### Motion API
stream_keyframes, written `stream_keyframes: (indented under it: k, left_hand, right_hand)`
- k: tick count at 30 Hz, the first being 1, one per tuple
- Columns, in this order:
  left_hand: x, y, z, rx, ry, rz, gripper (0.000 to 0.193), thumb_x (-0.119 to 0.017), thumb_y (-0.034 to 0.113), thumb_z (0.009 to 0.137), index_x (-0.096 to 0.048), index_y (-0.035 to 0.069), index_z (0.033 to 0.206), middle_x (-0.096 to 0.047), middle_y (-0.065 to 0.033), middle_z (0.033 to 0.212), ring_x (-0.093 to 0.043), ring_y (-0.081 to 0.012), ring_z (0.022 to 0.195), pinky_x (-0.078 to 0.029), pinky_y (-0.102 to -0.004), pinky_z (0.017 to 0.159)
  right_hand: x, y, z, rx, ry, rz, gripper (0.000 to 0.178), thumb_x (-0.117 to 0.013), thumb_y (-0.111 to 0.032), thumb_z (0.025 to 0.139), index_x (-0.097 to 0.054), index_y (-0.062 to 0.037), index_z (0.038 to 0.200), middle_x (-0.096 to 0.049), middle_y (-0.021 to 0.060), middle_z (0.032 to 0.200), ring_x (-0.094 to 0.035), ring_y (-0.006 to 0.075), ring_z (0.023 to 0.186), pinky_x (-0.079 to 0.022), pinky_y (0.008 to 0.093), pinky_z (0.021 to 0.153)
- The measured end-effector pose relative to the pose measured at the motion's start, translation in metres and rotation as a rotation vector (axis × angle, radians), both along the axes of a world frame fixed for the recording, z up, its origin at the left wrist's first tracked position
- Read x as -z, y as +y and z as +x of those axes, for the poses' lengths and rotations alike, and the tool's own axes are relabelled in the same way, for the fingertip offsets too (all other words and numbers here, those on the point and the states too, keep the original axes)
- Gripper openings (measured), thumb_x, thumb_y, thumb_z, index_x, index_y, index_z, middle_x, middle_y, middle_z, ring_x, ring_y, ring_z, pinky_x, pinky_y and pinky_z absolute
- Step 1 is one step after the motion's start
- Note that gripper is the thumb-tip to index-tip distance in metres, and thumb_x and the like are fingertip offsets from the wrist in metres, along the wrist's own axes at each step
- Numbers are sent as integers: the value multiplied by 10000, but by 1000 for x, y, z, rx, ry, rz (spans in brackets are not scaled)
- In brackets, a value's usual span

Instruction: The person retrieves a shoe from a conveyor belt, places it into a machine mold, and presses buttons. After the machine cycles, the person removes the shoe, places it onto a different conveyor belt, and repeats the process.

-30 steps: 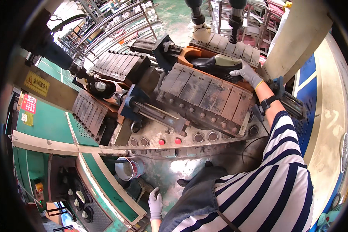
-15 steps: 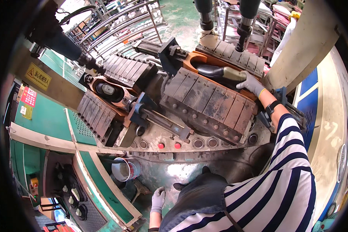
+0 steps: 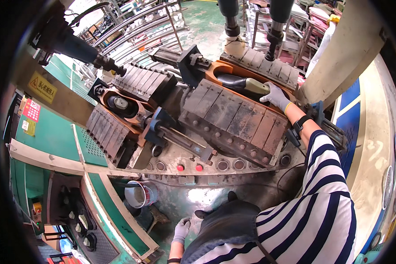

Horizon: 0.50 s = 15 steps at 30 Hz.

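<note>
My right hand (image 3: 278, 97), in a pale glove, grips the heel end of a light-coloured shoe last (image 3: 256, 86). A black shoe upper (image 3: 232, 81) covers the last's front part. Both lie lengthwise inside an orange mould (image 3: 213, 70) between two banks of metal blocks, toe pointing left. Its underside is hidden in the mould. My left hand (image 3: 181, 229), also gloved, hangs low beside my dark apron, its fingers curled in with nothing visible in them. At left, a second station holds another last with a dark shoe (image 3: 119, 103) in its own mould.
Press rods (image 3: 275, 37) hang over the right station, and a press arm (image 3: 112, 65) reaches over the left one. Red buttons (image 3: 181, 168) line the machine's front. A bucket (image 3: 141, 194) stands on the floor below. More dark shoes on lasts (image 3: 81, 222) rest on a lower-left tray.
My right hand and the shoe have shifted left, and the last sits slightly lower in the mould. The left press arm's tip has moved up and right. The whole view has shifted slightly.
</note>
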State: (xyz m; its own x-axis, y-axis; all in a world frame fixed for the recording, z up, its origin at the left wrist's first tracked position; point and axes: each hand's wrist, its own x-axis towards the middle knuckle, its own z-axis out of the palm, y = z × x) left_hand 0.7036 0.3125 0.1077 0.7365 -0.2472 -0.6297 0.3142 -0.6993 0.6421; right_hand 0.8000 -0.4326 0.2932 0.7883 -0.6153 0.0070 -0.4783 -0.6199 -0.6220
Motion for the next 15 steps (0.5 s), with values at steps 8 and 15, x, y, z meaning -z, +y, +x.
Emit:
stream_keyframes:
  k: [8,15]
  left_hand:
    - [6,-29,27,114,-29,-87,304,-603,138,887,-646,15,1162,-714,-118,1037,-675,-192,968,-510,-307,873]
    - [-55,-48,34,341,-140,2,317,-593,148,885,-638,9,1166,-702,-145,1066,-673,-228,989,-507,-336,891]
  right_hand:
    - [2,-17,8,-86,15,14,808,-878,-246,580,-516,-65,1280,-610,201,1219,-550,361,1174,-424,390,1007]
    - [4,-9,-6,-29,29,-36,810,-862,-269,612,-495,-80,1309,-574,182,1281,-518,346,1225,-418,394,1022]
